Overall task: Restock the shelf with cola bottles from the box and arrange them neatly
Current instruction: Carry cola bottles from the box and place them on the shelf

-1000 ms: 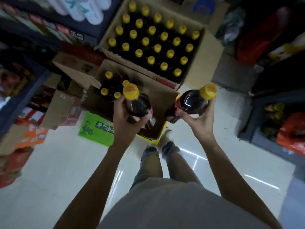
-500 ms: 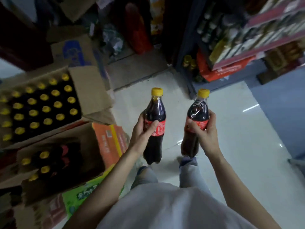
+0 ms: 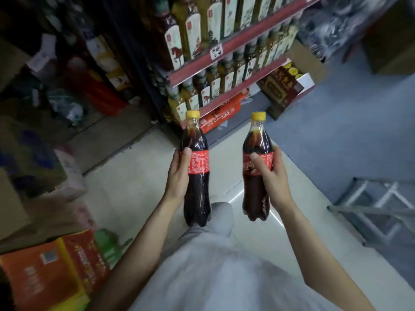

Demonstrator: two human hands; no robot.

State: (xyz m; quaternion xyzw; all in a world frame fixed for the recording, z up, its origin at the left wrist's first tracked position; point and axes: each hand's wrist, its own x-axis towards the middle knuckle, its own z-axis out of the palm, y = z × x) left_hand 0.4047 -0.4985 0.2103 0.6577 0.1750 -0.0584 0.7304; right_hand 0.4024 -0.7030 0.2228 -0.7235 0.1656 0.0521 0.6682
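Both cola bottles have swung away from the box toward a shelf [image 3: 226, 47] of labelled bottles. Left hand [image 3: 178, 176] grips the left cola bottle [image 3: 195, 167] at its label; right hand [image 3: 270, 176] grips the right cola bottle [image 3: 256, 167] likewise. Full, probably heavy, slick plastic. Glossy tile floor [image 3: 125, 176]; stepladder [image 3: 379, 207] at right.

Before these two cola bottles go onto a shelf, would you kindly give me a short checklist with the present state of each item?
1. Left hand grips the left cola bottle round its label: ok.
2. Right hand grips the right cola bottle round its label: ok.
3. Both yellow caps on, bottles upright: ok.
4. Bottles apart, not knocking together: ok.
5. Free cola slot on the shelf ahead: cannot tell; its rows look full of other bottles.
6. Floor ahead free; stepladder stands to the right: ok.
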